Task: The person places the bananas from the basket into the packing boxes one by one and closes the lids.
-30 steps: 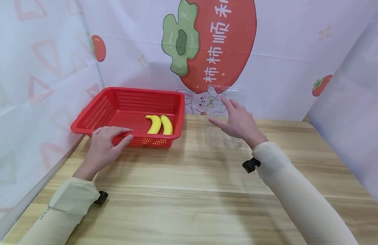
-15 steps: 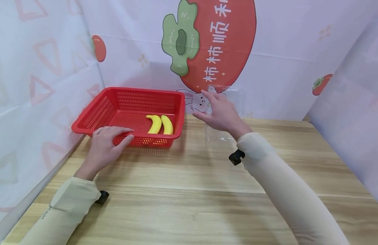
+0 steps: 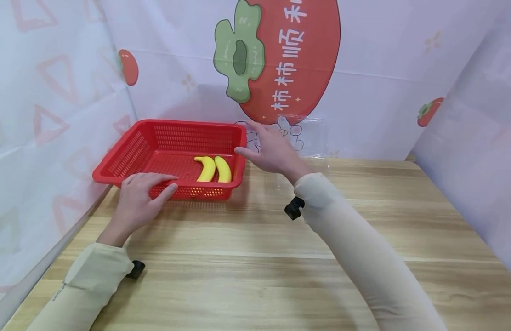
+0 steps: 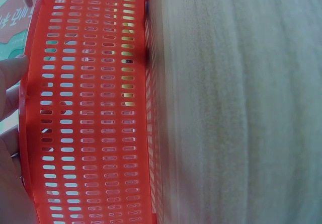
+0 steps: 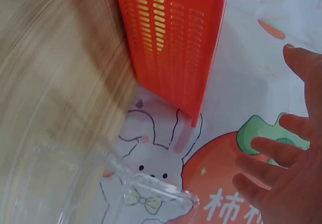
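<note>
A red slotted plastic basket [image 3: 189, 128] stands at the back left of the table. Two yellow bananas [image 3: 224, 170] lie side by side in its right end, showing through the slots in both wrist views. My left hand [image 3: 139, 197] holds the basket's near rim, thumb on the outer side and fingers reaching over it. In the head view my right hand [image 3: 272, 149] hovers by the basket's right rim, fingers spread and holding nothing. Behind it stands a clear plastic container [image 3: 315, 138], partly hidden by that hand and also seen in the right wrist view.
The wooden table [image 3: 255, 266] spreads out in front and to the right. Printed cloth walls [image 3: 375, 110] close off the back and both sides. The clear container is close to the back wall and hard to make out against it.
My right hand has moved left, from in front of the clear container to the basket's right rim. My left hand has stayed on the near rim. The bananas have not moved.
</note>
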A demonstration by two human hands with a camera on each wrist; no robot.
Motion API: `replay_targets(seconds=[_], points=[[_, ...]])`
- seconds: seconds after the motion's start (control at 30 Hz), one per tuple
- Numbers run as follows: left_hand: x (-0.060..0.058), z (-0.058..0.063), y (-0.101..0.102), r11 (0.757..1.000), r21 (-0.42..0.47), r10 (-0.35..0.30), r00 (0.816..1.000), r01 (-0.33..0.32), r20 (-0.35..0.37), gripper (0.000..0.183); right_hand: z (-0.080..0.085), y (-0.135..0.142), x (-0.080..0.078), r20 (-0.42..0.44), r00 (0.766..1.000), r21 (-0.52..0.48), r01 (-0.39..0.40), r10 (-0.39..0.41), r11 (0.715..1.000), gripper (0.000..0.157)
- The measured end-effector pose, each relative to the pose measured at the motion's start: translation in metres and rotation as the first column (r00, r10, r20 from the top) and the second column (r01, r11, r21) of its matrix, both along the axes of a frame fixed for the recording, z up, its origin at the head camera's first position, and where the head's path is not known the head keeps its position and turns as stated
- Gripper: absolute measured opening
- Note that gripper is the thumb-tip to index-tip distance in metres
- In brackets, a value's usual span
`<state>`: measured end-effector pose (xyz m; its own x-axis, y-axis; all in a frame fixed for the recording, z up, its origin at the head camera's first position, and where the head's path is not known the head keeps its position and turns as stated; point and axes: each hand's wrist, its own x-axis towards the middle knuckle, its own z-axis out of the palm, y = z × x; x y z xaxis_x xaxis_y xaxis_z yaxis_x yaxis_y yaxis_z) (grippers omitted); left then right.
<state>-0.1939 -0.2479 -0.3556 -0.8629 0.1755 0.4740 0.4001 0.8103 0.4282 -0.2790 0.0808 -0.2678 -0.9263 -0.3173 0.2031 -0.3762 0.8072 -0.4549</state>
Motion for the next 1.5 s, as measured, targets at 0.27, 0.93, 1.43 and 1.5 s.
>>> replay_targets(seconds=[0.27,0.93,1.43,1.5], points=[[0.001,0.0,0.001,1.0,0.001,0.001,1.0,-0.001,-0.002,0.033,-0.003,-0.016,-0.004,0.04,0.999,-0.079,-0.017,0.02,0.997,0.092],[0.0,0.003,-0.001,1.0,0.002,-0.005,1.0,0.005,-0.002,0.035,-0.001,-0.038,-0.002,0.256,0.967,-0.319,0.066,0.019,0.945,0.084],[0.0,0.0,0.0,1.0,0.005,0.001,1.0,-0.002,0.011,0.036,-0.004,-0.064,-0.003,0.355,0.932,-0.37,0.07,0.072,0.926,0.082],[0.0,-0.001,0.001,1.0,0.004,0.002,1.0,-0.002,0.012,0.037,-0.006,-0.067,-0.003,0.369,0.926,-0.368,0.07,0.077,0.927,0.084]])
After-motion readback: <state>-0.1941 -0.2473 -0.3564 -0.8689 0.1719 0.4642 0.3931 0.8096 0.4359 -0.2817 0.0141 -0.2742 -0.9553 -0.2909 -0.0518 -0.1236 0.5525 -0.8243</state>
